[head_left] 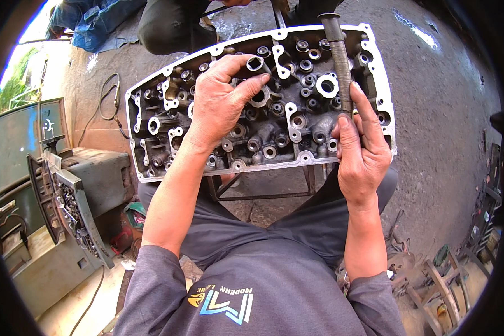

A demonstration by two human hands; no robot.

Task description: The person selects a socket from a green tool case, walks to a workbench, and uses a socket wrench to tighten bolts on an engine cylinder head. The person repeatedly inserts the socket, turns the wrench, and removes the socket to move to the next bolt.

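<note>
A large engine cylinder head point(239, 166) lies in front of me, its dark oily inside full of valve stems, bores and bolt holes. Above its middle, my left hand point(221, 103) pinches a short metal socket point(257, 66) between thumb and fingers, the square hole facing up. My right hand point(365, 159) grips the lower end of a long dark threaded rod point(341, 67) over the right part of the head. That rod stands nearly upright in the picture, with a collar and a flared disc at its top end.
A dark metal stand point(263, 197) shows under the head, between my knees. Across from me, another person's knee point(171, 28) is close to the far edge. Grey machinery point(98, 173) stands at the left, with a hanging cable point(116, 95). Metal frames point(445, 291) lie at the lower right.
</note>
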